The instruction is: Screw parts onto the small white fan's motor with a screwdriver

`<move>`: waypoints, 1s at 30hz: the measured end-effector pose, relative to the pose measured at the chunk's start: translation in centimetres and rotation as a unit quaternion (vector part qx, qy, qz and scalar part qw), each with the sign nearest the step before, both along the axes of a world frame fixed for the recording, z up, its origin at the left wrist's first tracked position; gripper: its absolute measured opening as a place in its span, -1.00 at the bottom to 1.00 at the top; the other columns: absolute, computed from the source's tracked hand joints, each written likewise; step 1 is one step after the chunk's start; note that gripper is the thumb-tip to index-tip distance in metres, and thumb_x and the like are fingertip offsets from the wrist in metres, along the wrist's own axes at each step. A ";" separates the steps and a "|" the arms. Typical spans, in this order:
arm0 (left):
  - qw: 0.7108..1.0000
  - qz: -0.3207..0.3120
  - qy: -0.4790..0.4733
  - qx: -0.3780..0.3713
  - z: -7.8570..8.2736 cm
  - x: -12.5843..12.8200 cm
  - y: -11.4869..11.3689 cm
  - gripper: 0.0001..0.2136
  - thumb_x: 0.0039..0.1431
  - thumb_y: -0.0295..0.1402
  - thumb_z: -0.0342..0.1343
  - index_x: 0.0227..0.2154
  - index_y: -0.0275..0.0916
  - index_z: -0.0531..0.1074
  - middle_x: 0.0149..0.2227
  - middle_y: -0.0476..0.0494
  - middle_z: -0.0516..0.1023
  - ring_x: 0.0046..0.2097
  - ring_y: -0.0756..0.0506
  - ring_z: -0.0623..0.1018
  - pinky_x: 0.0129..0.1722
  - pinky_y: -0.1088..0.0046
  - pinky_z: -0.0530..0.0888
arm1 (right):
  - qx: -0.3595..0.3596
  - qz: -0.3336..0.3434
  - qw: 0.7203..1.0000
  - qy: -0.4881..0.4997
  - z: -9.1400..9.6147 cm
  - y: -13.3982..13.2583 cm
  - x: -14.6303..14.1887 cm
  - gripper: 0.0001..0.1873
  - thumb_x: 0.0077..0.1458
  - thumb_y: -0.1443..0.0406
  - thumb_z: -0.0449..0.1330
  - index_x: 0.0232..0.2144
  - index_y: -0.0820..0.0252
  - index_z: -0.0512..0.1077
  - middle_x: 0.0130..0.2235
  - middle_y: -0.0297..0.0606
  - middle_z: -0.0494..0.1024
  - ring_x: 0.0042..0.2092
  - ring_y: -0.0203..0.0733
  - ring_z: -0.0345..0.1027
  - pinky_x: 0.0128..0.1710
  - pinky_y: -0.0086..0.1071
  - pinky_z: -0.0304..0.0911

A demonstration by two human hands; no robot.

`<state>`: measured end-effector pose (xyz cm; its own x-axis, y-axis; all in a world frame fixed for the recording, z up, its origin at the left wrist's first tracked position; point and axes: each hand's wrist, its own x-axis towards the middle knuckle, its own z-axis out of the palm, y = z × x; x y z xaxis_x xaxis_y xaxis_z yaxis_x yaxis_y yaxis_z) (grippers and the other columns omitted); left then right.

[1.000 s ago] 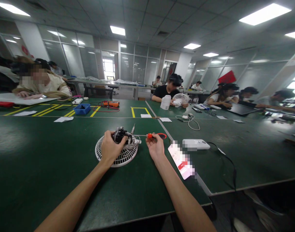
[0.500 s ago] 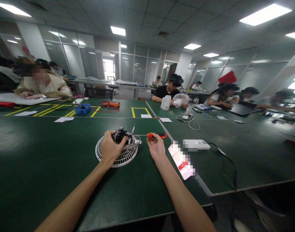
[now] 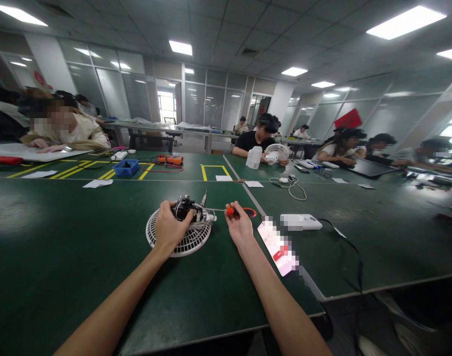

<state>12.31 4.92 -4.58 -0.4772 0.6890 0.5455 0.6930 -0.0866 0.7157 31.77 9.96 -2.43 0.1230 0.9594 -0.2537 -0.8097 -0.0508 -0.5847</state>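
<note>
My left hand point(image 3: 169, 225) is closed around a black motor assembly point(image 3: 185, 206) with white wires. The assembly sits on top of a white round fan grille point(image 3: 189, 241) lying flat on the green table. To the right, my right hand point(image 3: 239, 223) grips the red and black handle of a screwdriver point(image 3: 230, 211). Its shaft points left toward the motor assembly; whether the tip touches a screw is too small to tell. Behind the assembly a thin metallic tool-like piece point(image 3: 204, 199) sticks up at a slant.
A phone with a lit screen point(image 3: 276, 249) lies right of my right forearm, beside a white power bank point(image 3: 301, 222) with a black cable. Farther off are a blue bin point(image 3: 126, 167), an orange multimeter point(image 3: 171, 159) and a white cable point(image 3: 296, 188). Across the table a person holds a white fan point(image 3: 277, 152).
My right fingers have shifted and turned on the screwdriver handle, which sits slightly lower and at a different angle. The left hand and the motor assembly stay put.
</note>
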 end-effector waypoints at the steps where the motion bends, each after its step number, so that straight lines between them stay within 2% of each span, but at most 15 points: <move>1: 1.000 0.000 0.001 0.000 0.0 0.0 0.0 -0.57 0.06 -0.02 0.29 -0.16 -0.16 0.32 -0.17 -0.15 0.48 -0.11 -0.24 0.57 -0.02 0.07 0.52 | 0.002 0.002 1.000 0.000 0.0 0.0 0.0 -0.77 0.00 0.42 0.44 -0.42 0.16 0.43 -0.42 -0.38 0.60 -0.35 -0.32 0.56 -0.33 -0.50 0.50; 4: 1.000 -0.001 0.004 -0.003 0.0 0.0 0.0 -0.56 0.06 -0.01 0.28 -0.15 -0.16 0.31 -0.16 -0.16 0.48 -0.11 -0.24 0.57 -0.03 0.07 0.53 | -0.012 0.000 1.000 -0.014 0.1 -0.2 0.0 -0.81 0.06 0.35 0.41 -0.38 0.14 0.44 -0.45 -0.38 0.59 -0.41 -0.34 0.51 -0.33 -0.47 0.50; 8: 1.000 -0.002 0.003 -0.008 0.1 0.0 0.0 -0.56 0.06 -0.01 0.27 -0.14 -0.16 0.31 -0.15 -0.17 0.48 -0.11 -0.24 0.57 -0.03 0.07 0.52 | -0.043 0.000 0.998 -0.039 0.3 -0.3 0.0 -0.81 0.11 0.30 0.39 -0.41 0.13 0.41 -0.54 -0.43 0.52 -0.56 -0.39 0.35 -0.46 -0.50 0.44; 16: 1.000 0.000 0.002 -0.013 0.3 0.1 -0.1 -0.56 0.05 -0.02 0.28 -0.15 -0.18 0.32 -0.15 -0.17 0.48 -0.11 -0.23 0.55 -0.03 0.09 0.51 | -0.008 -0.003 1.000 0.002 0.0 0.2 0.1 -0.68 -0.07 0.50 0.44 -0.45 0.14 0.37 -0.48 -0.41 0.57 -0.41 -0.34 0.51 -0.36 -0.52 0.48; 19: 1.000 0.000 0.002 -0.006 0.2 0.1 -0.1 -0.57 0.06 -0.03 0.28 -0.16 -0.18 0.32 -0.17 -0.15 0.47 -0.11 -0.22 0.55 -0.04 0.10 0.51 | -0.002 0.008 1.000 0.005 -0.1 0.2 0.2 -0.70 -0.06 0.49 0.43 -0.43 0.12 0.38 -0.46 -0.41 0.58 -0.38 -0.32 0.53 -0.33 -0.50 0.48; 22: 1.000 0.000 0.004 0.005 0.1 0.1 0.0 -0.57 0.05 -0.04 0.29 -0.16 -0.17 0.32 -0.17 -0.14 0.47 -0.12 -0.22 0.55 -0.04 0.11 0.52 | -0.023 0.000 1.000 -0.013 0.0 0.0 0.2 -0.78 0.03 0.39 0.40 -0.41 0.11 0.40 -0.51 -0.45 0.53 -0.48 -0.35 0.45 -0.38 -0.48 0.45; 25: 1.000 0.001 0.008 0.000 0.1 0.1 0.0 -0.56 0.06 -0.03 0.29 -0.15 -0.17 0.32 -0.16 -0.15 0.47 -0.11 -0.23 0.55 -0.04 0.09 0.52 | -0.038 0.002 0.999 -0.032 0.2 -0.2 0.1 -0.82 0.08 0.37 0.36 -0.43 0.12 0.41 -0.56 -0.47 0.48 -0.58 -0.40 0.30 -0.51 -0.52 0.33; 30: 1.000 0.001 0.008 -0.008 0.2 0.1 0.0 -0.55 0.05 -0.02 0.28 -0.15 -0.19 0.32 -0.15 -0.17 0.48 -0.12 -0.23 0.54 -0.05 0.09 0.51 | -0.024 0.012 0.999 -0.037 0.3 -0.1 -0.1 -0.81 0.03 0.40 0.38 -0.46 0.15 0.42 -0.59 -0.47 0.45 -0.57 -0.41 0.29 -0.51 -0.53 0.31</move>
